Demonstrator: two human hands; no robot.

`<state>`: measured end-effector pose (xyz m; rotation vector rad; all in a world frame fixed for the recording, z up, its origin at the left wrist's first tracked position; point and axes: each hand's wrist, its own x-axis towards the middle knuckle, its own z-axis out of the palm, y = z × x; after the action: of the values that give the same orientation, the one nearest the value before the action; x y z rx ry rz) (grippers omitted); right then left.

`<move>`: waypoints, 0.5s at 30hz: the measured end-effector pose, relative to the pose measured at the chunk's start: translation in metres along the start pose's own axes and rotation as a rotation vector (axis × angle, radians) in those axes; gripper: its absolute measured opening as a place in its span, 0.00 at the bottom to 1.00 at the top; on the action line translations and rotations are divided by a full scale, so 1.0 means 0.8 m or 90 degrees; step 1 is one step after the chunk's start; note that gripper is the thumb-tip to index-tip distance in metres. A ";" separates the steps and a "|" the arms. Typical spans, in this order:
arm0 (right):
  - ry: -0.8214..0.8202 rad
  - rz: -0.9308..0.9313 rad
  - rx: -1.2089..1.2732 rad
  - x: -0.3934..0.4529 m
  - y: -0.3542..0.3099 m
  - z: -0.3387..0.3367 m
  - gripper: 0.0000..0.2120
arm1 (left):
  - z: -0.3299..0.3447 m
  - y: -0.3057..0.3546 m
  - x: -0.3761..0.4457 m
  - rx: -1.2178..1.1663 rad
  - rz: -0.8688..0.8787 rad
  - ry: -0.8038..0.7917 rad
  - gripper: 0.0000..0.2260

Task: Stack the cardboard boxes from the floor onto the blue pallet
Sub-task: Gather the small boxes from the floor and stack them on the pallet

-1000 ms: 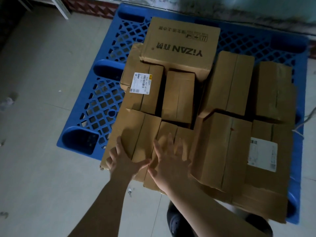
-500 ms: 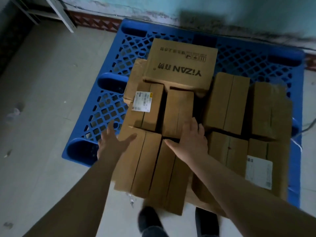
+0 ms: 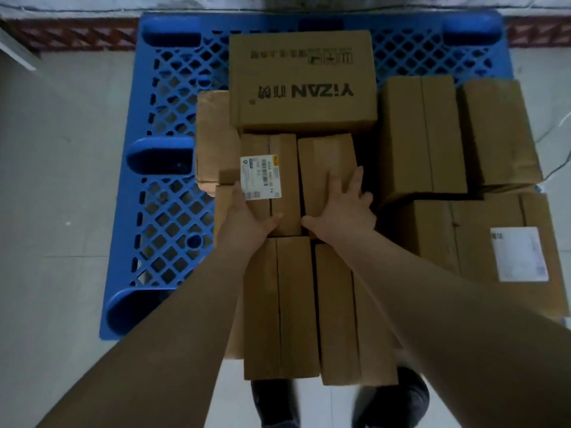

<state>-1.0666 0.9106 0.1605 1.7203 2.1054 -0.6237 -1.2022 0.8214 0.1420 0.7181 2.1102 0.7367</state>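
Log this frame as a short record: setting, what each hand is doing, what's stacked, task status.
setting: blue pallet on a tiled floor, by a wall
left hand: resting on the labelled box, fingers over its left side
right hand: fingers spread flat on the plain box beside it
top box: printed YIZAN, sits highest, behind the two touched boxes
front boxes: two, overhanging the pallet's near edge
right boxes: four, one with a white label
status: boxes on the pallet; hands on the middle pair

Bare forearms, no sleeves visible; dark shoes (image 3: 333, 403) on feet at bottom edge
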 end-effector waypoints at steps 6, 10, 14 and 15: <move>0.022 0.030 -0.028 -0.012 0.024 0.000 0.49 | 0.011 0.012 -0.005 0.010 0.022 -0.044 0.41; 0.075 -0.030 -0.070 -0.019 0.030 -0.016 0.43 | 0.002 0.022 -0.015 0.010 0.013 -0.021 0.41; 0.165 -0.111 -0.031 -0.051 0.045 -0.030 0.40 | -0.020 0.007 -0.061 -0.021 -0.044 -0.014 0.42; 0.162 -0.120 -0.017 -0.064 0.051 -0.031 0.40 | -0.022 0.001 -0.074 -0.018 -0.087 -0.025 0.44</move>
<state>-1.0161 0.8887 0.2038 1.6750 2.4606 -0.4428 -1.1839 0.7766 0.1801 0.5629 2.0867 0.6710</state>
